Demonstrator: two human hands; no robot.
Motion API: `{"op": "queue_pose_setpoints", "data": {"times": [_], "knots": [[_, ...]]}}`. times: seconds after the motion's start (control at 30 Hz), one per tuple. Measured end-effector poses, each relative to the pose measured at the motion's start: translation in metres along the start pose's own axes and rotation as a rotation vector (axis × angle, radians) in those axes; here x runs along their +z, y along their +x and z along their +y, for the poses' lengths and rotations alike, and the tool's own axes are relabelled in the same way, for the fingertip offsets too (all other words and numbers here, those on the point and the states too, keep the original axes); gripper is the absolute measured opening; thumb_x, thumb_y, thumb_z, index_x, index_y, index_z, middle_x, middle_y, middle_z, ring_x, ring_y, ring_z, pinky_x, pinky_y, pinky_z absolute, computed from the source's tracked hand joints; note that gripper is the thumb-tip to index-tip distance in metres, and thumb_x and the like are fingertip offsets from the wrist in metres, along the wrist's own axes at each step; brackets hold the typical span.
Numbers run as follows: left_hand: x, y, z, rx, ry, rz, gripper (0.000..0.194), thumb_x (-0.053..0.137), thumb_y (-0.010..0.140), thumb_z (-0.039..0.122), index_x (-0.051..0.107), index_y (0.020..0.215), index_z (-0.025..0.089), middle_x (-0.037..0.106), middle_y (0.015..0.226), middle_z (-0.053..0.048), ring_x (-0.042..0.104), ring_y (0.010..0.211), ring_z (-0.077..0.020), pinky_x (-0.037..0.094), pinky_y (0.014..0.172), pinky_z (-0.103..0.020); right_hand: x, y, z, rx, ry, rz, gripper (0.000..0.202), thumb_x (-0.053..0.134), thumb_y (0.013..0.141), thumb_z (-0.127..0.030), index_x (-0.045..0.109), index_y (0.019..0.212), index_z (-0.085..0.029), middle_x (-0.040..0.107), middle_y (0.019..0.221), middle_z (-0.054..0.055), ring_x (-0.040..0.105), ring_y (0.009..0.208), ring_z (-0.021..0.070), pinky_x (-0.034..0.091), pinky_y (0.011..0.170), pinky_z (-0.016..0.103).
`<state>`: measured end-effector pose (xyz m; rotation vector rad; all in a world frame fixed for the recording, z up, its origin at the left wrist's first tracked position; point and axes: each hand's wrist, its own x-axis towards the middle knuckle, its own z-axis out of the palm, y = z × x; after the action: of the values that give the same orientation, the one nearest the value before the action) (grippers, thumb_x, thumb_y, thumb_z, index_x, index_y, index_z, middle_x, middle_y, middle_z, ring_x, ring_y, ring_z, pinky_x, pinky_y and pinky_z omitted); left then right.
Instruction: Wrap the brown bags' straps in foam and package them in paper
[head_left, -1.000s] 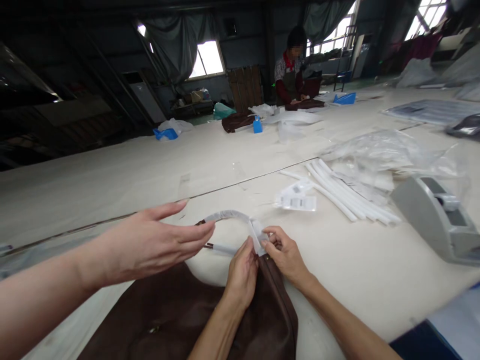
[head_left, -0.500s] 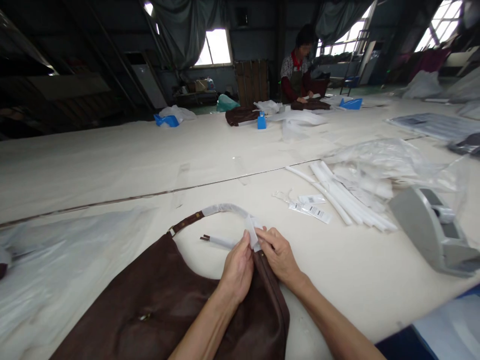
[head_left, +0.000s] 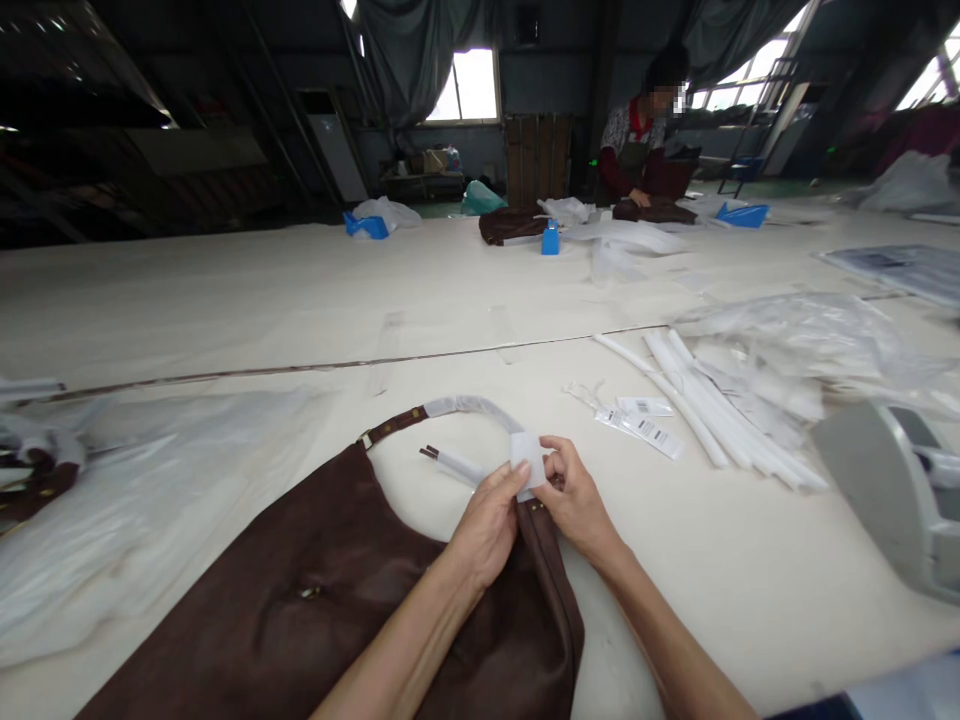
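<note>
A dark brown bag (head_left: pixel 330 590) lies in front of me, its strap (head_left: pixel 469 404) arching up and covered in pale wrapping. My left hand (head_left: pixel 491 515) is closed on the strap near its right end, the thumb pressing a white sheet (head_left: pixel 527 462) against it. My right hand (head_left: pixel 576 495) is at the sheet's right edge, fingers curled, the index finger lifted off a little; its fingertips are partly hidden behind the sheet. Within the strap's loop, a thin wrapped strip (head_left: pixel 457 465) with two brown ends sticks out to the left of my left hand.
White foam tubes (head_left: pixel 701 400) and paper tags (head_left: pixel 637 425) lie right of the bag. Further right stand a grey tape dispenser (head_left: pixel 892 490) and clear plastic (head_left: pixel 817 330). Plastic sheeting (head_left: pixel 150 510) covers the left. Across the table (head_left: pixel 300 300), a person (head_left: pixel 637 150) handles a brown item.
The white sheet now lies flatter around the strap. My right index finger has lifted from it. The view has turned slightly left, and the far person's arm has moved.
</note>
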<state>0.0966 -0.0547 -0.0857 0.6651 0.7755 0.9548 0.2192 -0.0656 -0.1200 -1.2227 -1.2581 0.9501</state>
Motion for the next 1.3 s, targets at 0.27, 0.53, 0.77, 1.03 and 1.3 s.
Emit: {"op": "queue_pose_setpoints", "data": {"times": [0.27,0.53,0.77,1.03,1.3], "knots": [[-0.002,0.003,-0.005,0.053,0.044,0.117,0.04,0.086,0.061,0.039,0.072,0.086,0.011,0.07,0.072,-0.006,0.063,0.072,-0.0201,0.044,0.066,-0.026,-0.004,-0.001,-0.008,0.132,0.032,-0.078,0.025,0.064,0.075,-0.025,0.053,0.097,-0.021,0.057,0.068,-0.007,0.054,0.063,0.0132,0.043,0.064,0.027],[-0.002,0.004,-0.014,0.166,0.113,0.149,0.033,0.079,0.074,0.041,0.068,0.087,0.013,0.068,0.082,-0.005,0.059,0.078,-0.019,0.044,0.072,-0.026,-0.01,0.004,-0.015,0.203,0.069,0.11,0.031,0.071,0.076,-0.049,0.06,0.079,-0.02,0.061,0.065,-0.002,0.059,0.062,0.0156,0.05,0.06,0.028],[-0.001,0.003,-0.016,0.173,0.182,0.145,0.029,0.074,0.08,0.041,0.066,0.089,0.015,0.068,0.088,-0.007,0.061,0.089,-0.0226,0.045,0.077,-0.028,-0.004,0.008,-0.014,0.234,0.108,0.047,0.035,0.076,0.072,-0.048,0.054,0.072,-0.02,0.05,0.065,-0.004,0.051,0.06,0.0117,0.049,0.05,0.022],[0.003,-0.005,-0.009,0.138,0.011,0.112,0.023,0.07,0.078,0.033,0.069,0.089,0.013,0.07,0.087,-0.007,0.064,0.08,-0.0204,0.049,0.074,-0.027,-0.006,0.007,-0.018,0.246,0.245,-0.011,0.037,0.075,0.074,-0.048,0.053,0.069,-0.019,0.052,0.066,-0.004,0.052,0.06,0.0105,0.048,0.05,0.021],[0.004,-0.007,-0.009,0.116,0.085,0.135,0.04,0.076,0.076,0.044,0.07,0.099,0.011,0.072,0.081,-0.007,0.058,0.055,-0.0132,0.044,0.057,-0.024,-0.01,0.006,-0.018,0.293,0.381,-0.067,0.037,0.079,0.069,-0.044,0.052,0.064,-0.019,0.055,0.06,-0.004,0.051,0.054,0.0098,0.045,0.052,0.023]]}}
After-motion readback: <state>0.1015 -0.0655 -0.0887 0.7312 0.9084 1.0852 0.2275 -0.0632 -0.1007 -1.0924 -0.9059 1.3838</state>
